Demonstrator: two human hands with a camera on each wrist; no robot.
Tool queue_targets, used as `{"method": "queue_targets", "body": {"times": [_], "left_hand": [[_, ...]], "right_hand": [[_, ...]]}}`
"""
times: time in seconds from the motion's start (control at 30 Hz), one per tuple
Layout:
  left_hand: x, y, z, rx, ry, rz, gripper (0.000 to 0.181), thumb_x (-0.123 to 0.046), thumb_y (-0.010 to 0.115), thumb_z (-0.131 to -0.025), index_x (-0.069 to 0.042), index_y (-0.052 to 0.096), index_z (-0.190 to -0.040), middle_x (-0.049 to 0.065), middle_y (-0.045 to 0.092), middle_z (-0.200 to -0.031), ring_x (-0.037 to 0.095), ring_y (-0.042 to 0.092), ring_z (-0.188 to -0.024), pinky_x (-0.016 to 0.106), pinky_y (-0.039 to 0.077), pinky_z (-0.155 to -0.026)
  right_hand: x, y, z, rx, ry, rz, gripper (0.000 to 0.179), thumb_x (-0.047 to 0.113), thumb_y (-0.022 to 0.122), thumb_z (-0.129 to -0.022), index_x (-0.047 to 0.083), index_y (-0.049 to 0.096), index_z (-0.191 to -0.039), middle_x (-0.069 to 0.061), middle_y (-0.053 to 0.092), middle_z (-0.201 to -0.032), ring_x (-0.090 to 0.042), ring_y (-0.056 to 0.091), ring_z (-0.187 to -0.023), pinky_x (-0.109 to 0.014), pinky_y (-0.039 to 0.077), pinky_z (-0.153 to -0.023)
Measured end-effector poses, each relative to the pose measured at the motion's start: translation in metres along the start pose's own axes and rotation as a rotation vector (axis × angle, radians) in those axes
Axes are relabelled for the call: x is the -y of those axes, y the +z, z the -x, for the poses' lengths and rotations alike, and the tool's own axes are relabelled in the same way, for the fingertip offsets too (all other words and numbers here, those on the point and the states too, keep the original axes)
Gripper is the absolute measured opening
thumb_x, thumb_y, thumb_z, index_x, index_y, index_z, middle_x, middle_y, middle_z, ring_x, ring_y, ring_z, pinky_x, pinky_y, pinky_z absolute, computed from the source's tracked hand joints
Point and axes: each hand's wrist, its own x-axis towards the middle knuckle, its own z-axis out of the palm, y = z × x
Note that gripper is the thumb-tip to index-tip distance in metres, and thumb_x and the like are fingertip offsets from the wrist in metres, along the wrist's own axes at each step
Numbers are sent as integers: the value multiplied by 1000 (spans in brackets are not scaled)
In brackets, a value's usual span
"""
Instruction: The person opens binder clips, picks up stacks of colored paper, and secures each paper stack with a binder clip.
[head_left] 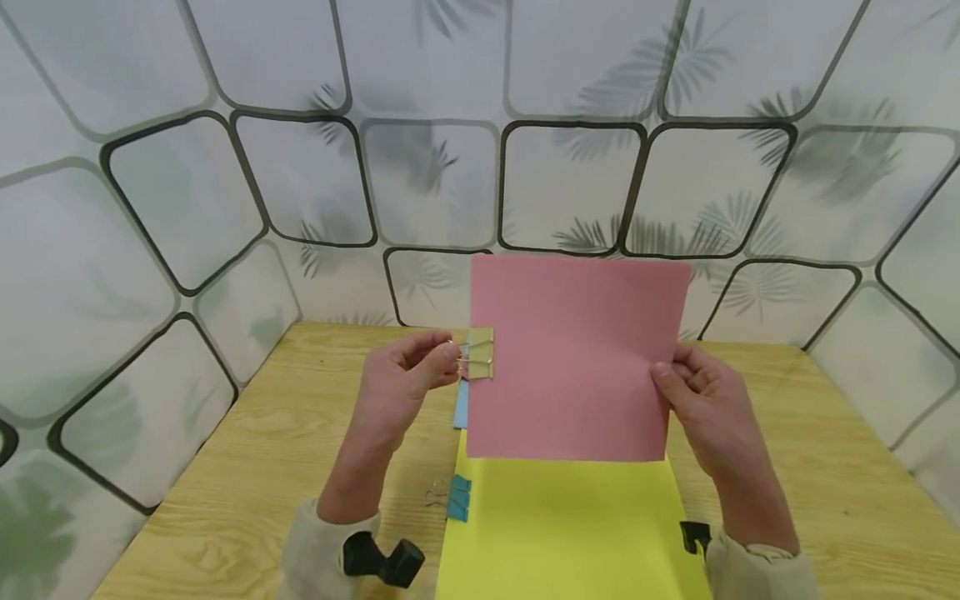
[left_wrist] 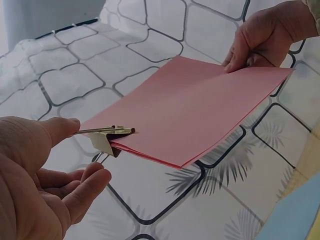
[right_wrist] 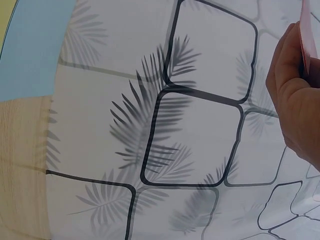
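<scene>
Several pink sheets (head_left: 577, 358), stacked together, are held up above the table. A yellow-gold binder clip (head_left: 482, 353) sits on their left edge. My left hand (head_left: 408, 375) pinches the clip's wire handles, thumb on the upper one and fingers by the lower one, as the left wrist view shows. At the opposite edge my right hand (head_left: 705, 392) grips the pink sheets between thumb and fingers. Only part of that hand (right_wrist: 295, 90) shows in the right wrist view, with a sliver of pink paper.
Yellow paper (head_left: 562, 525) lies on the wooden table (head_left: 247, 483) below, with a blue binder clip (head_left: 459, 498) on its left edge. Light blue paper (head_left: 461, 407) lies behind, partly hidden by the pink sheets. Patterned fabric (head_left: 435, 183) surrounds the table's back and sides.
</scene>
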Motion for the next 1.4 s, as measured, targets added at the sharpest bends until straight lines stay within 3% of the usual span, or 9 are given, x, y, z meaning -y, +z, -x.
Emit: {"method": "queue_targets", "body": {"times": [0.5, 0.83, 1.13, 1.4], "left_hand": [[-1, -2, 1, 31, 19, 12, 34, -8, 63, -97, 9, 61, -126, 14, 67, -105, 13, 69, -83, 30, 58, -83], [-1, -1, 3, 44, 19, 7, 32, -9, 63, -97, 8, 62, -124, 14, 66, -102, 12, 67, -83, 29, 58, -81], [0, -3, 4, 87, 10, -17, 33, -9, 62, -98, 6, 60, -127, 15, 66, -105, 11, 67, -85, 30, 58, -81], [-1, -7, 2, 183, 26, -93, 38, -13, 62, -98, 2, 57, -133, 18, 64, -114, 22, 68, -97, 32, 58, -83]], "right_hand": [[2, 3, 0, -48, 27, 8, 11, 10, 55, -102, 8, 65, -107, 4, 72, -88, -7, 67, -77, -20, 55, -67], [5, 2, 2, -88, 62, 78, 19, 19, 54, -103, 4, 61, -111, 6, 70, -90, -6, 68, -82, -17, 55, -74], [7, 2, 2, -117, 98, 134, 31, 23, 53, -104, -5, 56, -117, 10, 70, -90, -5, 68, -84, -16, 54, -75], [6, -2, 2, -105, 67, 103, 14, 16, 56, -102, 6, 63, -108, 9, 71, -88, -5, 69, -80, -17, 55, -73]]}}
